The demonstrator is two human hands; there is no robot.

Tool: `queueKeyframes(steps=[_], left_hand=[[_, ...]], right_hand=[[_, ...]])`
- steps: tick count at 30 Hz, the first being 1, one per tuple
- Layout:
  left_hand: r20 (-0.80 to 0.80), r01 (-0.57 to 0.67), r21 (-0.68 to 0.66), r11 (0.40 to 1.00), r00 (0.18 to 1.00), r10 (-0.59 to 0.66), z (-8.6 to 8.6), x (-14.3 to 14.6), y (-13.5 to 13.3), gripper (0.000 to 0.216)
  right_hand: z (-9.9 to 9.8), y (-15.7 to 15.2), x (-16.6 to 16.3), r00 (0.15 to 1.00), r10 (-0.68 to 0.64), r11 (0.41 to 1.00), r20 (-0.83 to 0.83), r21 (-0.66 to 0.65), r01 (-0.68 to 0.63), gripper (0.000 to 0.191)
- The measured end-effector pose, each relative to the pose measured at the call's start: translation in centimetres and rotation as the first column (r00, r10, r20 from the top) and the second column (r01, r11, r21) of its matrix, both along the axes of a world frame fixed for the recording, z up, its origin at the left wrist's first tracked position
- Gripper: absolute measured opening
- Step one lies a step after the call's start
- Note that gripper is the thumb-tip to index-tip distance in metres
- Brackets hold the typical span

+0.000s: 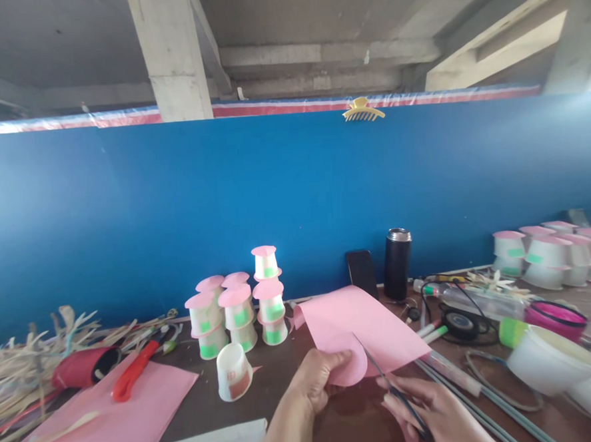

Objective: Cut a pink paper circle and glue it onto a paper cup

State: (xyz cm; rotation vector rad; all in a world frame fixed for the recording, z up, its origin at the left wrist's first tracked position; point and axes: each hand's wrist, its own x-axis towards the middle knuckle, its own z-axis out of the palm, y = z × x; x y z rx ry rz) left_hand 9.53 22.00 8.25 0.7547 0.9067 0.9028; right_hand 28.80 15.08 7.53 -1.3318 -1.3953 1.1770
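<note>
My left hand point(318, 376) pinches a sheet of pink paper point(366, 320) at its near side, thumb on top. Under the thumb lies a rounded pink flap point(354, 367), partly cut from the sheet. In my right hand point(429, 403) is a pair of scissors point(401, 396), its blades reaching up to the paper beside the rounded edge. The scissor handles are mostly hidden by my fingers. A narrow pink paper strip hangs below the right hand. Left of the hands, a white paper cup point(233, 373) stands upside down on the brown table point(281, 408).
Stacked cups with pink paper discs point(237, 296) stand behind; more cups point(548, 252) are at far right. A black bottle point(397, 265) and a phone point(361, 267) stand by the blue partition point(299, 201). Red-handled cutter point(135, 374) and pink sheets lie left; bowls point(554, 358) right.
</note>
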Motion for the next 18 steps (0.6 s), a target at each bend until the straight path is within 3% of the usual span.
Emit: queueKeyframes(steps=[18], left_hand=[[-0.011, 0.023, -0.006, 1.000, 1.000, -0.023, 0.35, -0.31, -0.10, 0.048]], right_hand=[[-0.12, 0.03, 0.07, 0.999, 0.000, 1.000, -0.037, -0.019, -0.001, 0.054]])
